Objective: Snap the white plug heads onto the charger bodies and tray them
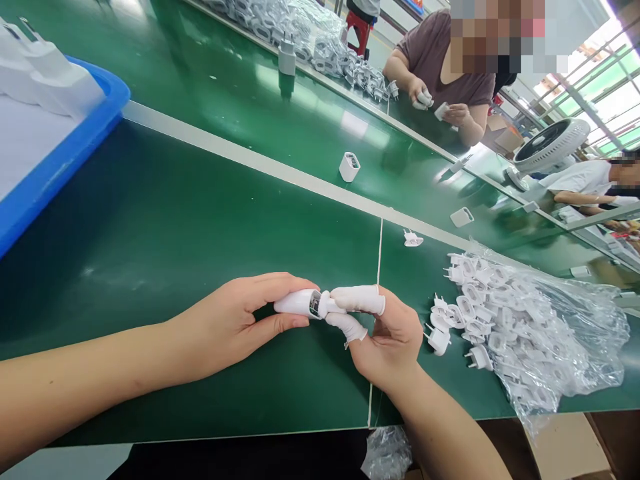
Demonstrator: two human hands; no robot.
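My left hand (235, 323) is closed round a white charger shell (300, 303), held between thumb and fingers just above the green table (175, 253). My right hand (387, 333), with white finger cots on the thumb and forefinger, pinches the shell's open end, where a small white plug piece (325, 305) meets it. Right of my right hand lies a heap of white plug pieces (480, 313), partly spilling from a clear plastic bag (560, 340).
A blue tray (65, 153) with white chargers stands at far left. A single charger shell (349, 167) and a loose plug (413, 239) lie on the belt. Across the table a person handles white parts; another pile of parts (320, 47) and a fan (547, 147) lie beyond.
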